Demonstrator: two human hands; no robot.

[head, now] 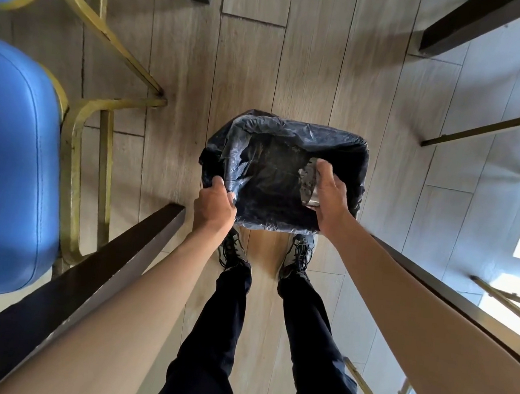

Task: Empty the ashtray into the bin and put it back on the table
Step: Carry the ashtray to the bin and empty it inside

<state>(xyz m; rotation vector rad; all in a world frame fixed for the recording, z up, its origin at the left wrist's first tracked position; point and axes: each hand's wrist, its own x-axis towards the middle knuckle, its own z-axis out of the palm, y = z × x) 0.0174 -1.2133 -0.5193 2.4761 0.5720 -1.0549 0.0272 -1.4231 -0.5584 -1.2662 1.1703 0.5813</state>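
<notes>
A bin (289,130) lined with a black plastic bag stands on the wooden floor in front of my feet. My left hand (214,204) grips the bag's near left rim. My right hand (330,199) holds a small shiny metal ashtray (309,182) tipped on its side over the right part of the bin's opening, its grey ashy inside facing left into the bag. The inside of the bin looks dark with fine specks.
A blue padded chair (19,159) with a gold metal frame stands at the left. Dark table edges (98,262) run along both sides of my legs. More gold chair legs (488,127) stand at the right. Open wooden floor lies beyond the bin.
</notes>
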